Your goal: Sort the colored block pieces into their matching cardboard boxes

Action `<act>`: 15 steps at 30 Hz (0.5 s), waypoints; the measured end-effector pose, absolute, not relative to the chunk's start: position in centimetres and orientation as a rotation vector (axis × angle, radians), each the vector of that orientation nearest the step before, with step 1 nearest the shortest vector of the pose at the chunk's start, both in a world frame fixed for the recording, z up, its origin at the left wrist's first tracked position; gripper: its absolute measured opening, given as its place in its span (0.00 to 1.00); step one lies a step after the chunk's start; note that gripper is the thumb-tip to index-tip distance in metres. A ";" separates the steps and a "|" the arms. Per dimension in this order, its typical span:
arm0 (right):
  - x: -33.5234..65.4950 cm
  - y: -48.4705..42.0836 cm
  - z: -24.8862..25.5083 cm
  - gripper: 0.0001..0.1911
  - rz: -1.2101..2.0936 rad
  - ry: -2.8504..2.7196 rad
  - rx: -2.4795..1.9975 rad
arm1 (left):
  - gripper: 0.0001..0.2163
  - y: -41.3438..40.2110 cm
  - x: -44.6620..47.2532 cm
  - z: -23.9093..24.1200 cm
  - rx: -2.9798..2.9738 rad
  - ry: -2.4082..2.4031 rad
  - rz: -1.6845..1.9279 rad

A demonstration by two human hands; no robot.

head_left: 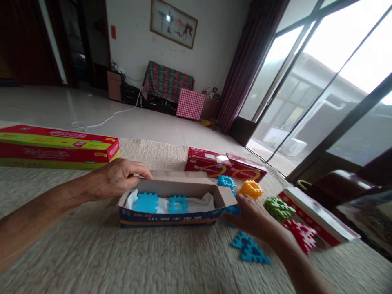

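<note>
An open, dark blue cardboard box (168,219) stands on the quilted cover, lined with white cloth (163,203). Two light-blue notched plastic pieces rest on the cloth: a solid square (146,202) and a square with a window pattern (178,204). My left hand (122,177) is closed on the box's back left edge, fingers curled over the flap. Beside the box's right end, my right hand (249,212) has its thumb and fingers around a blue notched block (232,210), partly hidden by the hand. Another blue block (226,182) lies just behind it.
Blue triangular pieces (250,248), a yellow block (251,189), green pieces (278,208) and red pieces (300,234) lie at right, near a white-and-red box (318,214). Red boxes (208,161) stand behind; a long red-and-green box (58,147) lies at left.
</note>
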State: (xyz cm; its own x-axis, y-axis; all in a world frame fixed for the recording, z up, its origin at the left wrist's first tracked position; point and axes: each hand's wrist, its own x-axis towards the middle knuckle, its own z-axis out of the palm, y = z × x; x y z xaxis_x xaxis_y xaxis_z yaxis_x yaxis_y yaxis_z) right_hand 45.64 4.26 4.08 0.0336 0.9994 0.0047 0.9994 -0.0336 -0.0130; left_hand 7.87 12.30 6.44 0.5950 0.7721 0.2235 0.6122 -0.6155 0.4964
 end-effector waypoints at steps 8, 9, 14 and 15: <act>46.7 3.5 7.4 0.07 -0.042 -2.157 -1.961 | 0.16 12.3 7.8 6.4 2.472 1.097 0.610; 45.8 3.3 8.4 0.08 0.005 -2.139 -1.870 | 0.16 12.3 7.8 6.5 2.470 1.096 0.608; 39.0 3.9 11.1 0.12 0.424 -2.334 -1.509 | 0.16 12.1 7.9 6.7 2.457 1.107 0.606; 37.8 4.3 11.0 0.13 0.444 -2.382 -1.515 | 0.16 12.1 7.9 6.7 2.456 1.105 0.605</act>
